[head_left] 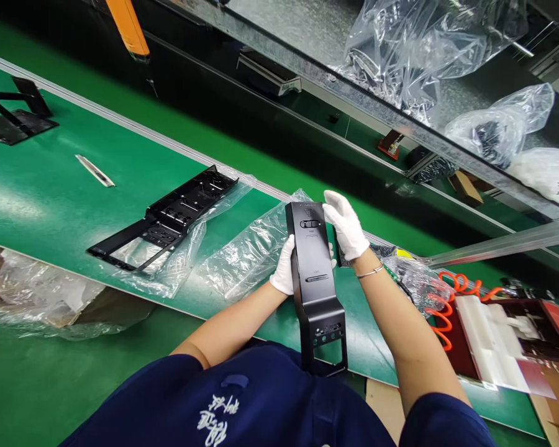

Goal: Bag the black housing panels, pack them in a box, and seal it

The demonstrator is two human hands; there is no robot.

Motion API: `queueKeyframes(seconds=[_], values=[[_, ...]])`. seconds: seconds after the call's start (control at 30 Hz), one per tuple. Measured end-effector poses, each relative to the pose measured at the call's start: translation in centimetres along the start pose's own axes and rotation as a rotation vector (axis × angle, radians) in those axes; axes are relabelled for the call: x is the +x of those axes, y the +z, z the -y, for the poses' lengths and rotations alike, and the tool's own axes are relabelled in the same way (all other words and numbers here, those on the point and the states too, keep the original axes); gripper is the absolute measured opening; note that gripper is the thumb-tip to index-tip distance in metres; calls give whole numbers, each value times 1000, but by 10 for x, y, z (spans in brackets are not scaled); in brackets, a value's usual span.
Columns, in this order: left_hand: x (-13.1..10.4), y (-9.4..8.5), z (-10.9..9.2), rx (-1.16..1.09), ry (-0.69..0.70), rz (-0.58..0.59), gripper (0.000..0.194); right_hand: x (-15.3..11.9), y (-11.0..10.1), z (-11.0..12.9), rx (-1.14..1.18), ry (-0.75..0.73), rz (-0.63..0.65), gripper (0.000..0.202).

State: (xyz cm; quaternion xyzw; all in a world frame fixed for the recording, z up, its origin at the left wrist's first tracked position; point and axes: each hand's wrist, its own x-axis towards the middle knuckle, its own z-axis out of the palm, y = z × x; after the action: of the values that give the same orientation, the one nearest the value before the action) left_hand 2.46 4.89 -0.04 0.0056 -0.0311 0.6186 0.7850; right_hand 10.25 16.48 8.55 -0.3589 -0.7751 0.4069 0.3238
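My left hand [285, 268], in a white glove, grips a long black plastic housing [314, 256] from beneath; its fingertips show at the far side. The housing has slots on its face, a step lower down and a rectangular opening at its near end. At the upper right edge of this housing is my right hand [345, 227], also gloved, with its fingers stretched out. A similar black housing [168, 217] lies inner side up on the green bench, on clear plastic film. More clear film [246, 251] lies to the left of my left hand.
The green bench [135, 167] carries a thin metallic strip [94, 170] and a black stand [21, 118] at left. An orange coiled hose [442, 320] and white foam blocks [487, 341] are at right. Overhead, a metal shelf [298, 37] holds plastic bags [414, 56].
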Motion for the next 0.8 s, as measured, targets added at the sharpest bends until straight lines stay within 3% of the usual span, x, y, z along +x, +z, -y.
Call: queueKeyframes(seconds=[0.1,0.17,0.27,0.4,0.57,0.8], values=[[-1,-2,1,8,0,7,74,-5,1,4,98,218,69,61],[-1,-4,2,12,-5,-7,75,-9,6,8,172,307,176,53],[-1,-7,3,5,1,-55,70,-13,13,11,274,379,193,42],[-3,-11,3,29,87,-159,57,-16,21,10,313,366,147,37],[-4,-16,3,60,123,-216,56,-19,24,10,232,302,75,37],[-6,-7,4,64,15,-98,65,-26,15,21,276,267,136,33]])
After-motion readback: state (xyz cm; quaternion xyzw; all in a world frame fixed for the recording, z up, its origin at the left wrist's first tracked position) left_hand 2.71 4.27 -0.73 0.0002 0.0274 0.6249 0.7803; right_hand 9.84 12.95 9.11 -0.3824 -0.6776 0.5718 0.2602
